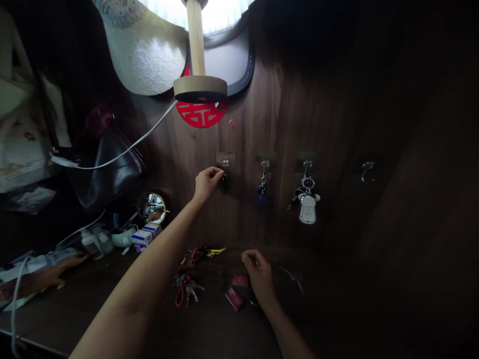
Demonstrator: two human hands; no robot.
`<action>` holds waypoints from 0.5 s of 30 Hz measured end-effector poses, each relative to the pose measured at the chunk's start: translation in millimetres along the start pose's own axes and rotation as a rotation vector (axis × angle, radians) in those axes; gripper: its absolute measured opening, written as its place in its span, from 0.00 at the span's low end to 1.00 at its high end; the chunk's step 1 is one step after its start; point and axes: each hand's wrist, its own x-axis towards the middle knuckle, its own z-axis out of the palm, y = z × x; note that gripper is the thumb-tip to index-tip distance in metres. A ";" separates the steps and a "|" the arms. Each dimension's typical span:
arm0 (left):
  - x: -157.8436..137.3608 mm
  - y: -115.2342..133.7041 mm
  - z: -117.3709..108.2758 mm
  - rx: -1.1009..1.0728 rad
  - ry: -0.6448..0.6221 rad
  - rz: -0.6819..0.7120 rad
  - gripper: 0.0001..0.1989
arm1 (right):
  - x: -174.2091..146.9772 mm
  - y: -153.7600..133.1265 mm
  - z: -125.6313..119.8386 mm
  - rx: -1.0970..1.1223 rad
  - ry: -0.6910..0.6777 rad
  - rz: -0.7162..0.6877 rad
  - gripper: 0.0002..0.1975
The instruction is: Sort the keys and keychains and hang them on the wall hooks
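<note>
Dark walnut, with spots of red, blue and white

My left hand (pixel 207 183) pinches something dark at a silver hook (pixel 225 164) on the brown wood-grain wall (pixel 269 114); beside it hang a blue tag (pixel 261 191) and a white fob (pixel 307 209). Near my right hand (pixel 259 275) lie red tags (pixel 235 291), a red-looped key bunch (pixel 186 290) and a yellow cord (pixel 217 251). Above is a red paper cutout (pixel 201 114).

Four hooks are sitting in a row on the wall panel (pixel 269 129), the left hand (pixel 206 183) touching the leftmost hook (pixel 225 163), a key bunch (pixel 307 199) hanging from the third, while the right hand (pixel 258 275) is resting on the shelf (pixel 209 329) below, between loose keys (pixel 189 291) and a small card (pixel 234 298).
</note>
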 end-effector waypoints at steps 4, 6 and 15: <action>-0.8 -5.2 0.4 -0.006 -0.009 -0.014 0.08 | -0.1 0.2 0.6 0.022 0.009 0.002 0.13; -2.4 -9.3 1.6 -0.020 -0.015 -0.013 0.08 | -0.6 -0.7 0.7 0.030 0.005 0.002 0.13; -22.4 -36.2 7.2 -0.156 -0.047 -0.079 0.10 | -1.0 -2.1 -0.4 -0.039 0.002 0.016 0.15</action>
